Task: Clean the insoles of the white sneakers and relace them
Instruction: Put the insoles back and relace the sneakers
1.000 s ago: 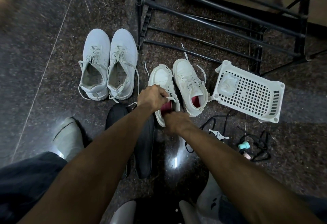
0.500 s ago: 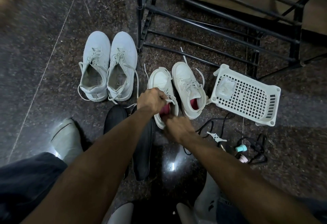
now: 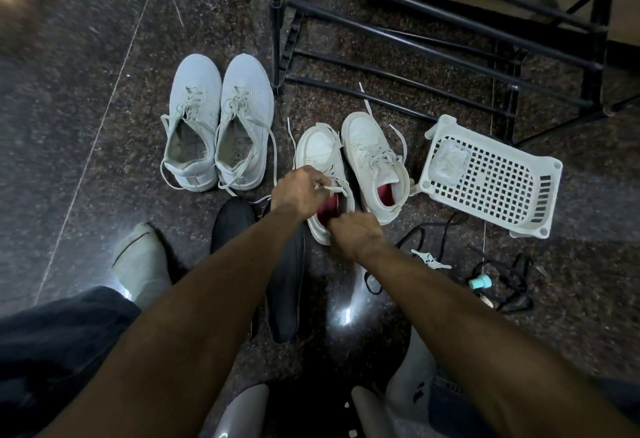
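On a dark speckled floor (image 3: 86, 126), a pale laced pair of sneakers (image 3: 218, 126) stands at left. Right of it stands a white sneaker with a red lining (image 3: 320, 157), beside its mate (image 3: 374, 160). The left hand (image 3: 299, 191) pinches a white lace (image 3: 332, 189) over the first sneaker's opening; the right hand (image 3: 356, 233) curls at its heel, its grip hidden. Further right lie a white perforated basket (image 3: 491, 181) and black laces (image 3: 512, 285).
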